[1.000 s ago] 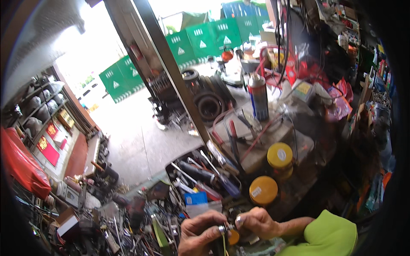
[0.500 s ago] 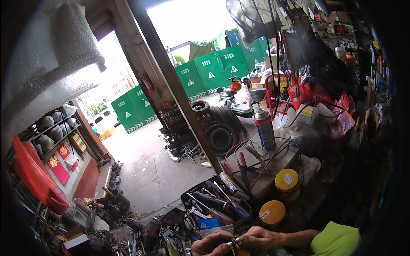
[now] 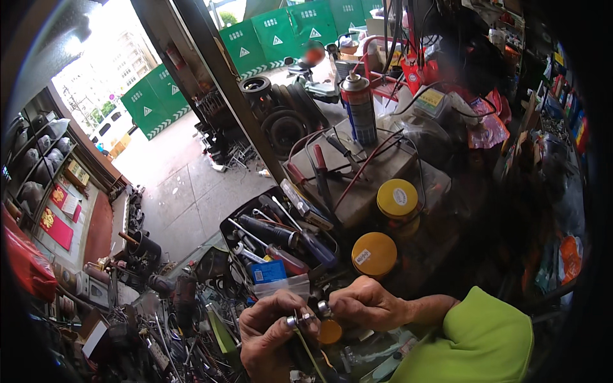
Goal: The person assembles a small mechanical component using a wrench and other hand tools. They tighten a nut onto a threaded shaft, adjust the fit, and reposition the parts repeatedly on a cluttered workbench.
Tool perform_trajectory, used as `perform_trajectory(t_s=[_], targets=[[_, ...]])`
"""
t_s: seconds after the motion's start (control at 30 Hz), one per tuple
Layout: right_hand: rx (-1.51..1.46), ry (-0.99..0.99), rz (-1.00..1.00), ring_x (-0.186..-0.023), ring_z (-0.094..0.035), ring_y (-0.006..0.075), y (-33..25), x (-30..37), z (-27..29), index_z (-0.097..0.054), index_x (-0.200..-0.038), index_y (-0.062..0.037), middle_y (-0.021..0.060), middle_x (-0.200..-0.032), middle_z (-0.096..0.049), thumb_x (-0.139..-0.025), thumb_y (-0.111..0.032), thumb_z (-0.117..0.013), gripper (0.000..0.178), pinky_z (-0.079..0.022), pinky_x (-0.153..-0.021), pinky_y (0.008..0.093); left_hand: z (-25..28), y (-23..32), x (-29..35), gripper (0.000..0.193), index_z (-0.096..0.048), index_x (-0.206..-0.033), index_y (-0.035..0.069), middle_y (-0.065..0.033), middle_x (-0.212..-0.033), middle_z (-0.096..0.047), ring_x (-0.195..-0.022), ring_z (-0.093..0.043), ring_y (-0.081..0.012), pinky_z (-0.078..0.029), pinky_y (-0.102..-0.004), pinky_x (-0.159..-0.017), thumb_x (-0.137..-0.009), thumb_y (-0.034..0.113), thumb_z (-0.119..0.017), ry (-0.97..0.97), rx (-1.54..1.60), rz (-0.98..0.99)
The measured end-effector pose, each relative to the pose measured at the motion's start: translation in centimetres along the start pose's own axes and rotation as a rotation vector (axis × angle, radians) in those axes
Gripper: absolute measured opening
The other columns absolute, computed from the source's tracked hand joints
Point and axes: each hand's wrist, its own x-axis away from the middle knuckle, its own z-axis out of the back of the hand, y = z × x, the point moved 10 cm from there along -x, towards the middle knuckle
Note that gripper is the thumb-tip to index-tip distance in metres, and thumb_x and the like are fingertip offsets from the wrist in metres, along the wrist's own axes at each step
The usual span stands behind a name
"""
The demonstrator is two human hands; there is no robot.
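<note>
At the lower middle, my left hand [image 3: 268, 335] is closed around a small silver metal part [image 3: 292, 321] with a thin threaded-looking stem. A narrow yellowish-green strip runs down just below it; I cannot tell whether they are joined. Close on the right, my right hand [image 3: 370, 304] pinches a short round silver metal piece [image 3: 324, 308]. A small gap separates the two pieces. My right arm wears a bright yellow-green sleeve [image 3: 476, 338].
Beyond my hands sits a black tool tray [image 3: 231, 225] with screwdrivers and wrenches. Two yellow-lidded tubs [image 3: 375, 254] stand to its right, near a spray can [image 3: 359, 110] and red-handled cable clamps [image 3: 319, 156]. Loose tools and parts [image 3: 172, 332] crowd the lower left.
The view has tilted down, so more of both hands shows. My hands were together at the metal parts; now my right hand is slightly apart, holding its own piece.
</note>
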Motion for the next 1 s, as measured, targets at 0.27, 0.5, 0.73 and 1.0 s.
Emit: perform_trajectory(t_s=[0.27, 0.5, 0.73, 1.0], targets=[[0.458, -0.126, 0.267, -0.053, -0.054, 0.0266, -1.3, -2.1, 0.3, -0.058, -0.076, 0.0001, 0.0095, -0.063, -0.053, -0.094, -0.022, -0.061, 0.028, -0.04, -0.049, 0.0335, 0.2, 0.0, -0.1, 0.024, -0.061, -0.097, -0.01, -0.0197, -0.087, -0.059, -0.073, -0.065, -0.026, -0.055, -0.033, -0.065, -0.08, 0.005, -0.068, -0.027, -0.008, -0.03], [0.012, -0.112, 0.0, -0.053, -0.044, 0.0103, 0.8, -2.1, -0.5, -0.055, -0.074, -0.0005, 0.0027, -0.062, -0.051, -0.102, -0.029, -0.049, 0.04, -0.036, -0.049, 0.0305, 0.2, 0.9, -0.4, 0.024, -0.064, -0.097, -0.01, -0.0199, -0.091, -0.061, -0.074, -0.065, -0.0239, -0.055, -0.0315, -0.069, -0.079, 0.004, -0.069, 0.021, -0.118, -0.139], [-0.747, -0.11, -0.736, -0.041, -0.027, 0.0072, 5.3, 3.6, -4.9, -0.044, -0.063, -0.0092, -0.0027, -0.053, -0.035, -0.103, -0.053, -0.029, 0.061, -0.022, -0.039, 0.0224, -0.7, 2.9, -0.1, 0.023, -0.06, -0.096, -0.009, -0.017, -0.084, -0.057, -0.068, -0.061, -0.0223, -0.054, -0.0315, -0.062, -0.081, 0.006, -0.067, 0.072, -0.539, -0.353], [-0.176, -0.001, -0.153, -0.048, -0.04, 0.0109, 2.0, 0.0, -1.0, -0.051, -0.072, -0.0004, 0.0014, -0.057, -0.045, -0.106, -0.029, -0.036, 0.047, -0.032, -0.046, 0.0272, 0.2, 0.8, -0.3, 0.023, -0.063, -0.099, -0.009, -0.0197, -0.089, -0.061, -0.072, -0.066, -0.0257, -0.056, -0.0336, -0.067, -0.08, 0.004, -0.068, 0.037, -0.065, -0.127]])
